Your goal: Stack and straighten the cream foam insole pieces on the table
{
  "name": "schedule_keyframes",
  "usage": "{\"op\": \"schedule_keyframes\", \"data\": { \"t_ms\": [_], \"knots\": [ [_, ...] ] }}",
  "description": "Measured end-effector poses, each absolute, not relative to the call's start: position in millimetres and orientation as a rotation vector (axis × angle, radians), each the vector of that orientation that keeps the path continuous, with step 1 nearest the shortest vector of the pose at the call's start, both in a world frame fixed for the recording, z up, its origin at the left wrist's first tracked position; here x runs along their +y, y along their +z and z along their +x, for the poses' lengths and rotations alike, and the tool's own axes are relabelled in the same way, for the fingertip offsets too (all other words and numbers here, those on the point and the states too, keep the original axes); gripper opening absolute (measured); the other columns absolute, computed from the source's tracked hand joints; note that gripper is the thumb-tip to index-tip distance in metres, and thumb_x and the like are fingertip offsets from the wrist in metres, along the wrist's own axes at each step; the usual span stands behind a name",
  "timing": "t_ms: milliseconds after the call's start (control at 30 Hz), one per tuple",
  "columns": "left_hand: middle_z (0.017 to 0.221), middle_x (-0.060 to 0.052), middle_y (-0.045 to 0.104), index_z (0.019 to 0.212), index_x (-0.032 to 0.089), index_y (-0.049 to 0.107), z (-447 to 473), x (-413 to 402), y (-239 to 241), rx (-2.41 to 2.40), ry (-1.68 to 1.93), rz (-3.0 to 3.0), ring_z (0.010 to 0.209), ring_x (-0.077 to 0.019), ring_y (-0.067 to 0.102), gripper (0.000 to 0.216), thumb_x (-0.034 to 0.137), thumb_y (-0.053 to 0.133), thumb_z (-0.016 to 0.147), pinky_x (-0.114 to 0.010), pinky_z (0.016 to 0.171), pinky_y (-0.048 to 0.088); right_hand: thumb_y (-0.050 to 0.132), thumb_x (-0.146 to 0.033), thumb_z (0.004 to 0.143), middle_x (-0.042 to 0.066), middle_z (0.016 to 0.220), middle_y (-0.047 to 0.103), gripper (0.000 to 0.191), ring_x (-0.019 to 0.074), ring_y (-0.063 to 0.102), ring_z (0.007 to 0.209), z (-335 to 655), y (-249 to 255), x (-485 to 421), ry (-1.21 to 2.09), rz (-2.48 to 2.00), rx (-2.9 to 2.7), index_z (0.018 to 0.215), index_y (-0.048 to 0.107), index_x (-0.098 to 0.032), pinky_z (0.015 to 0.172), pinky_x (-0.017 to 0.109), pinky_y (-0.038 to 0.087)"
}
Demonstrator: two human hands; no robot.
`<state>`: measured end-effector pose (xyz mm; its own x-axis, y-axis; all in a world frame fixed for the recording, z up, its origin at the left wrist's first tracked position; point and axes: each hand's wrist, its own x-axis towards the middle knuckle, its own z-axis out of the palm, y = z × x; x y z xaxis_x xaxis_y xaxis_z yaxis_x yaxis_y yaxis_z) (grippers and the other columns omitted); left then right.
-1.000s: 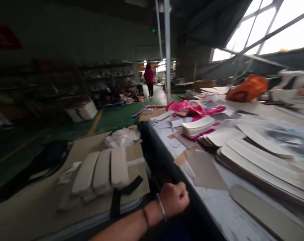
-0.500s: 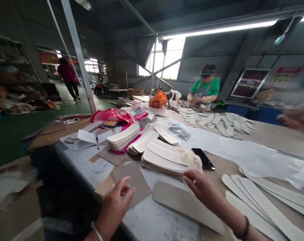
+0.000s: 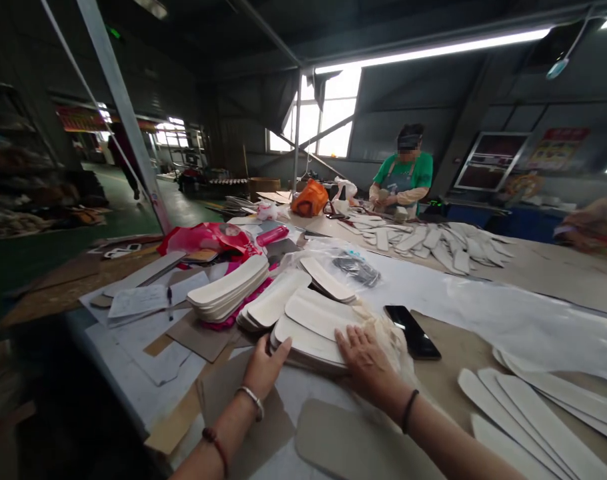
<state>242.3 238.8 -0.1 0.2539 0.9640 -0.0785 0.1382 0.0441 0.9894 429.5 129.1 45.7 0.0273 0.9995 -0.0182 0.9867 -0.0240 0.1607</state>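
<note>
While the long surface (image 3: 558, 280) sprawls away under loose strips, the nearest stack (image 3: 308, 333) of pale insole-shaped pieces sits right at its front edge, within easy reach. Right hand (image 3: 366, 357) lies flat on top, fingers spread and gripping nothing, seemingly pinning the pile down. Left hand (image 3: 266, 367) cups the stack's near end, fingers lightly curled against the edge as if squaring it. Phone (image 3: 412, 331) lies just beside, clear of the stack.

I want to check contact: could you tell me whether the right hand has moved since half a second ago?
Yes. The right hand has moved forward onto the nearest stack of insoles, lying flat beside the black phone.
</note>
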Motion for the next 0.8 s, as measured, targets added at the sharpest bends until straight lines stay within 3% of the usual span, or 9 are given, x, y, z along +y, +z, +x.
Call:
{"op": "schedule_keyframes", "data": {
  "t_ms": [100, 267, 500, 600, 700, 800],
  "knots": [
    [0.113, -0.012, 0.065, 0.114, 0.014, 0.053, 248.3, 235.9, 0.8, 1.075, 0.913, 1.357, 0.106, -0.0243, 0.06, 0.054, 0.05, 0.062, 0.074, -0.035, 0.095, 0.044, 0.068, -0.026, 0.08, 0.028, 0.135, 0.043, 0.069, 0.0355, 0.041, 0.126, 436.7, 55.8, 130.8, 0.131, 2.083, 2.146, 0.138, 0.038, -0.003, 0.107, 0.048, 0.026],
    [0.122, -0.012, 0.061, 0.123, 0.016, 0.047, 254.5, 234.2, 2.2, 1.088, 0.963, 1.307, 0.113, -0.0244, 0.056, 0.07, 0.054, 0.067, 0.068, -0.034, 0.098, 0.042, 0.063, -0.039, 0.083, 0.02, 0.116, 0.058, 0.058, 0.0302, 0.055, 0.105, 454.9, 75.0, 139.9, 0.011, 1.998, 2.262, 0.13, 0.046, -0.009, 0.093, 0.042, 0.038],
    [0.103, -0.015, 0.068, 0.116, 0.013, 0.047, 256.7, 239.7, -1.7, 1.18, 0.938, 1.313, 0.097, -0.029, 0.063, 0.073, 0.055, 0.069, 0.06, -0.043, 0.088, 0.05, 0.057, -0.034, 0.086, 0.008, 0.097, 0.067, 0.031, 0.022, 0.062, 0.094, 477.9, 103.9, 157.6, -0.194, 1.985, 2.358, 0.113, 0.058, -0.019, 0.08, 0.028, 0.041],
    [0.11, -0.018, 0.063, 0.116, 0.012, 0.048, 252.0, 239.7, -9.2, 1.235, 0.947, 1.36, 0.107, -0.0346, 0.058, 0.073, 0.05, 0.069, 0.057, -0.05, 0.094, 0.045, 0.06, -0.034, 0.081, 0.007, 0.085, 0.069, 0.021, 0.0234, 0.065, 0.084, 479.2, 114.0, 168.0, -0.171, 2.008, 2.297, 0.095, 0.064, -0.019, 0.071, 0.027, 0.042],
    [0.126, -0.022, 0.051, 0.124, 0.01, 0.045, 247.6, 237.7, -13.1, 1.307, 1.069, 1.71, 0.123, -0.0367, 0.044, 0.07, 0.044, 0.063, 0.066, -0.055, 0.104, 0.034, 0.062, -0.036, 0.073, 0.01, 0.079, 0.069, 0.022, 0.0265, 0.065, 0.078, 477.4, 114.9, 177.5, -0.067, 2.004, 2.247, 0.086, 0.064, -0.017, 0.064, 0.029, 0.042],
    [0.138, -0.019, 0.04, 0.137, 0.018, 0.033, 251.1, 238.9, -2.7, 1.256, 1.23, 2.401, 0.131, -0.0336, 0.035, 0.065, 0.036, 0.057, 0.079, -0.054, 0.107, 0.031, 0.062, -0.033, 0.071, 0.011, 0.081, 0.069, 0.024, 0.027, 0.065, 0.078, 472.5, 107.3, 180.4, -0.044, 1.998, 2.264, 0.087, 0.062, -0.015, 0.065, 0.03, 0.044]
  ]
}}
